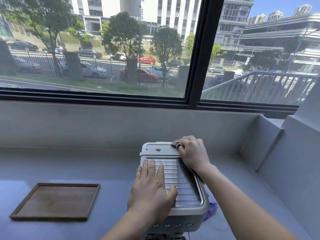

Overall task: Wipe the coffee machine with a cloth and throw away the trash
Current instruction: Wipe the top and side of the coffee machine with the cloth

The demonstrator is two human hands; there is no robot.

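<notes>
A white coffee machine (160,150) with a ribbed metal top plate stands on the grey counter below the window. My left hand (152,191) lies flat on the left side of the ribbed plate, fingers spread, holding nothing. My right hand (192,153) presses a grey cloth (176,143) onto the machine's far right corner; most of the cloth is hidden under the hand. A small orange-brown spot (158,150) sits on the white back part of the top. A crumpled blue and clear wrapper (211,210) lies on the counter to the right of the machine.
A flat brown wooden tray (57,201) lies on the counter (69,167) to the left of the machine. A grey wall rises behind the counter under the dark window frame (194,66). A stepped ledge (270,144) closes the counter on the right.
</notes>
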